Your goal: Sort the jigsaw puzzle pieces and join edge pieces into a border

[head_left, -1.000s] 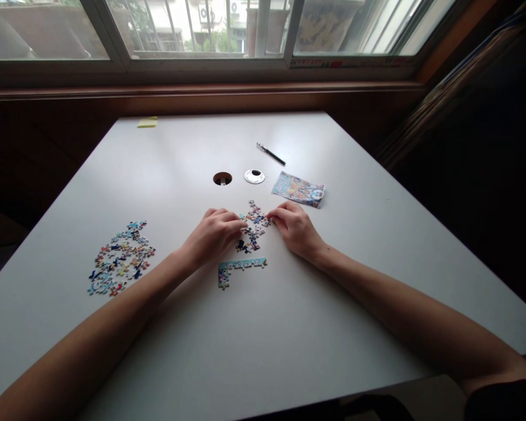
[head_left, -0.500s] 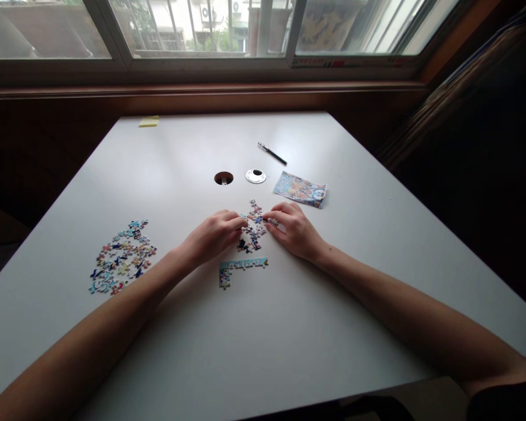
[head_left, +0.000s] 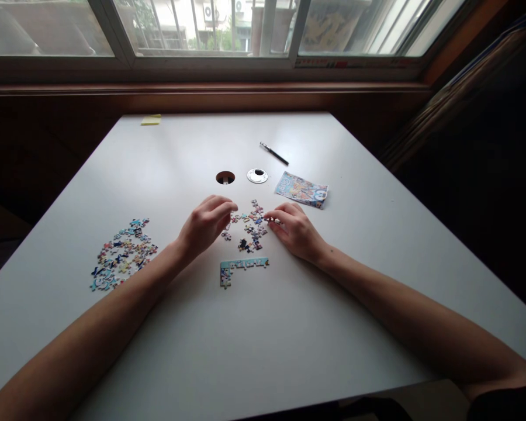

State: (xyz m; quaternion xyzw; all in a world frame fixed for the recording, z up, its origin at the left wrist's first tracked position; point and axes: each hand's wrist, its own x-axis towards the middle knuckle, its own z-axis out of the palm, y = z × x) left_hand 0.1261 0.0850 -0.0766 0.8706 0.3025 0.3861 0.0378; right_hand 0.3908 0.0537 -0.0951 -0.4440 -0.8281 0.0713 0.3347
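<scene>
A loose cluster of small jigsaw puzzle pieces lies mid-table between my hands. My left hand is raised a little at the cluster's left side, fingers curled together; whether a piece is in them is hidden. On the other side my right hand rests low, thumb and forefinger closed around a puzzle piece at the cluster's edge. Nearer to me sits a joined L-shaped strip of puzzle, light blue along its top. A bigger heap of loose pieces spreads out beyond my left forearm.
Behind my right hand lies a creased colour picture sheet. Farther back are a black pen, a round metal cover and an open cable hole. A yellow sticky note is at the white table's far left corner.
My left hand has lifted and drawn back to the left, uncovering pieces on the cluster's left side. My right hand has hardly moved. The view has shifted slightly.
</scene>
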